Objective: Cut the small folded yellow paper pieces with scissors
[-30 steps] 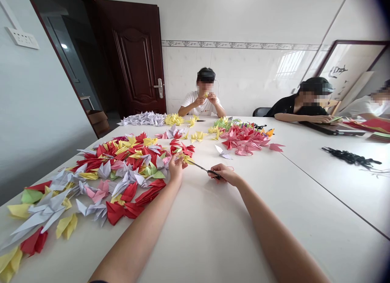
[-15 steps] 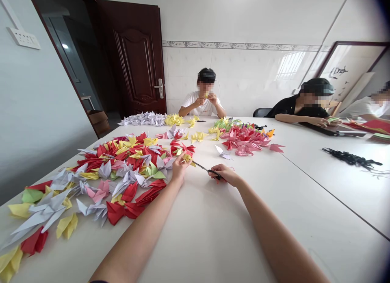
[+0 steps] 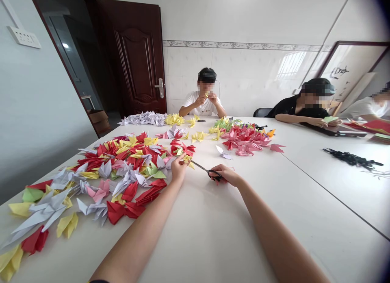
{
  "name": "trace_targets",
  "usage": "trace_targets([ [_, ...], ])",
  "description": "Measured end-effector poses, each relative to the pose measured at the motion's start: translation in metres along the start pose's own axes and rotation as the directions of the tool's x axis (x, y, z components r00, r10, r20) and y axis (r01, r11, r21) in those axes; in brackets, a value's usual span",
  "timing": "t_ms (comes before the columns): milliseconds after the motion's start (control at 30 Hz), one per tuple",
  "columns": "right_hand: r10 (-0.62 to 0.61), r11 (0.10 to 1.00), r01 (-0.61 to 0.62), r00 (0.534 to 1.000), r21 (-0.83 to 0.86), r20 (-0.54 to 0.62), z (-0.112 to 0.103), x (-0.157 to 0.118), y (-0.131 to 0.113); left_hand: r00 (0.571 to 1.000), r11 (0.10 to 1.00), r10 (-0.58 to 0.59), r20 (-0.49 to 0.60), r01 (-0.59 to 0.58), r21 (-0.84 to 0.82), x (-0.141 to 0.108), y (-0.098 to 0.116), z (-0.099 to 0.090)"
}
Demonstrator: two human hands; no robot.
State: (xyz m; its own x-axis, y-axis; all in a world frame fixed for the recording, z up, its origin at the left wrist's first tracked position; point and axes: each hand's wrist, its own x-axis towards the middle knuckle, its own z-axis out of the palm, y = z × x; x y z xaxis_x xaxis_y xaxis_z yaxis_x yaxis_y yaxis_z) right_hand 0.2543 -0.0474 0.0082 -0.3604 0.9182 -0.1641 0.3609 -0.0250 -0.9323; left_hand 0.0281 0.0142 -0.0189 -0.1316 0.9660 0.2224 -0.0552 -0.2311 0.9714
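Note:
My left hand (image 3: 179,167) pinches a yellow folded paper piece (image 3: 188,161) at the right edge of a wide pile of paper cranes (image 3: 131,153) in red, yellow, white, pink and green. Black-handled scissors (image 3: 215,176) are gripped in my right hand (image 3: 226,175), their blades pointing left with the tip at the yellow paper. Whether the blades touch the paper is too small to tell. A bit of pink or red shows under my right hand. Just beyond my hands lies one white crane (image 3: 224,153).
Pink cranes (image 3: 246,140) lie beyond my right hand, white cranes (image 3: 144,118) at the far left edge. Black cords (image 3: 350,157) and a dark laptop-like case (image 3: 338,130) are on the right. Three people sit around the white table (image 3: 207,230), hands on paper pieces or near them.
The scissors' blades and the yellow paper have shifted very slightly. At the right, a person's green paper is now spread flatter.

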Motion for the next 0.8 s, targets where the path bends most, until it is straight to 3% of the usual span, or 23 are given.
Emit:
trace_targets([
  [200,-0.022,1.0,0.022,0.999,0.018,0.024,-0.001,0.001,0.002,0.998,0.995,0.054,-0.01,-0.053,0.084,0.002,-0.004,-0.002],
  [467,-0.018,1.0,0.018,1.0,0.001,0.021,0.0,0.0,-0.001,0.993,0.992,0.114,-0.029,-0.116,-0.056,-0.001,0.0,0.003],
  [667,-0.008,1.0,0.009,1.0,-0.009,0.03,0.0,-0.001,-0.002,0.968,0.963,0.249,0.025,-0.25,0.098,-0.008,0.007,0.005],
  [800,0.011,1.0,-0.011,1.0,-0.025,0.012,0.0,0.001,0.001,0.96,0.952,0.277,0.031,-0.279,0.128,-0.009,0.008,0.005],
])
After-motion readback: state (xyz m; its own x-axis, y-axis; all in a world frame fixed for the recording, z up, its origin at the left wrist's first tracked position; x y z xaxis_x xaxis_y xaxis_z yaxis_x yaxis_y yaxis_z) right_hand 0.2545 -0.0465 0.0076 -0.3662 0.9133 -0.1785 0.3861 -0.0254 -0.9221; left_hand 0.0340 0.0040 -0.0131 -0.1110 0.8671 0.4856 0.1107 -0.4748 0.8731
